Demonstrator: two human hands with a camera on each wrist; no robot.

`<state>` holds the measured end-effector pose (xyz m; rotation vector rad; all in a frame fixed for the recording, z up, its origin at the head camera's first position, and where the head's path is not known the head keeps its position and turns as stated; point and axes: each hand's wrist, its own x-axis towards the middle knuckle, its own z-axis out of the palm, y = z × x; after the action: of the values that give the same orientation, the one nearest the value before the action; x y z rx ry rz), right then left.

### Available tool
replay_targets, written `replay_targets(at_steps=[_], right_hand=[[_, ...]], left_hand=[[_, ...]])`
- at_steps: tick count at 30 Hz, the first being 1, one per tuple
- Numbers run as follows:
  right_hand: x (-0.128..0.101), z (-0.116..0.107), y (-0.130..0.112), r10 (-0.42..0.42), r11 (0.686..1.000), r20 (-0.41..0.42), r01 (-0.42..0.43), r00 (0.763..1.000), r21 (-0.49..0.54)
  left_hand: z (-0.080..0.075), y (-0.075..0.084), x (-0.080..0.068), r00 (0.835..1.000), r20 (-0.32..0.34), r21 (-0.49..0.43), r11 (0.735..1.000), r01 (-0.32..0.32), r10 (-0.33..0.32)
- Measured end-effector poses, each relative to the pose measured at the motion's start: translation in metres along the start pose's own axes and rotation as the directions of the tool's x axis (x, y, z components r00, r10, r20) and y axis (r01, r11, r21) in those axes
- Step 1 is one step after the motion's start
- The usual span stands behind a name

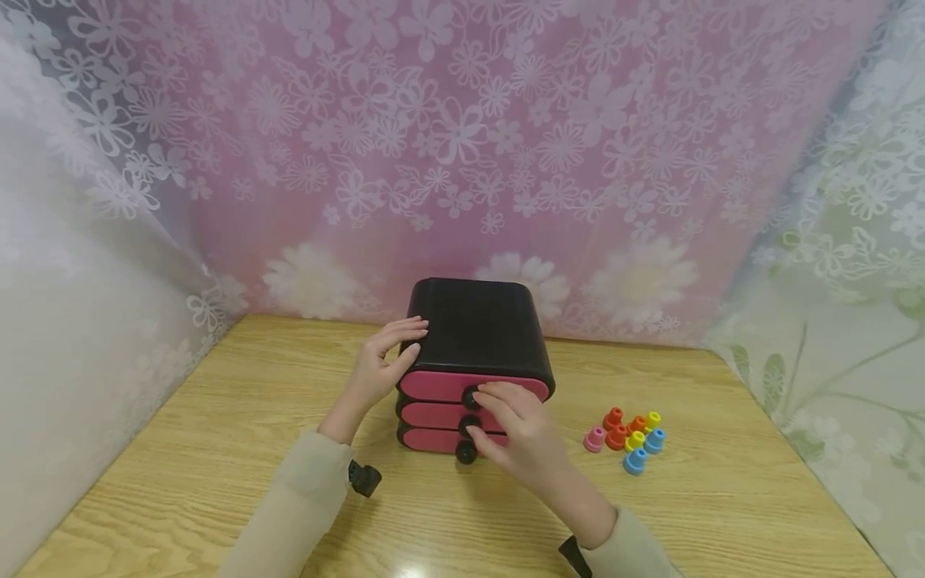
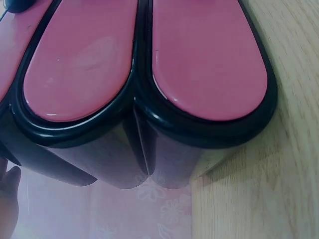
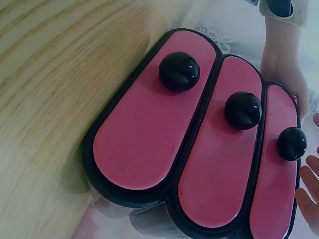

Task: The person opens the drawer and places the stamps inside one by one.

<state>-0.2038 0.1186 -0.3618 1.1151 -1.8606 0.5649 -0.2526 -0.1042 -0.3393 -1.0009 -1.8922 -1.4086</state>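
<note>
Drawer unit (image 1: 480, 325) is on the tabletop (image 1: 238, 449), roughly centred in front of me: black shell, three stacked pink fronts, one round black knob on each. All three fronts sit in line with their black rims, drawers in.

Left grip (image 1: 379, 365): fingers extended, thumb apart from them, resting at the upper left edge of the shell. Not curled round anything. The left wrist view only catches a bit of it at the lower left corner.

Right grip (image 1: 523, 433): at the front of the unit, fingers reaching to the top knob (image 1: 471, 397), thumb lower, near the middle knob (image 1: 469, 424). Right wrist view has the fingers spread, tips just beside the top knob, not wrapped round it. So partly open, nothing held; can't tell whether a fingertip touches. Bottom knob (image 1: 466, 452) is below the thumb, in plain view.

Right of the unit, well apart from it: a loose cluster of small stepped pegs. Pink peg (image 1: 594, 439) is nearest the unit, then reds, an orange and yellows close together, and two blues on the right and near side.

Light sleeves on both arms, black wrist gear (image 1: 364, 478) at each wrist. Behind the unit: pink floral curtain (image 1: 462, 160).
</note>
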Motion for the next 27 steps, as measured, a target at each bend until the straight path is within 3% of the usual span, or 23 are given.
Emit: replay_targets(at_steps=[7, 15, 27], right_hand=[[0.0, 0.003, 0.0, -0.014, 0.999, 0.045, 0.016, 0.999, -0.033], [0.0, 0.005, 0.003, -0.038, 0.998, 0.062, 0.041, 0.997, -0.054], [0.002, 0.009, 0.008, -0.124, 0.979, 0.093, 0.137, 0.988, -0.152]], left_hand=[[0.0, -0.003, -0.001, 1.0, 0.022, -0.039, 0.999, 0.008, -0.007], [-0.001, -0.011, -0.003, 0.996, 0.058, -0.161, 0.984, 0.082, -0.074], [0.002, -0.014, -0.004, 0.995, 0.031, -0.237, 0.967, 0.099, -0.094]])
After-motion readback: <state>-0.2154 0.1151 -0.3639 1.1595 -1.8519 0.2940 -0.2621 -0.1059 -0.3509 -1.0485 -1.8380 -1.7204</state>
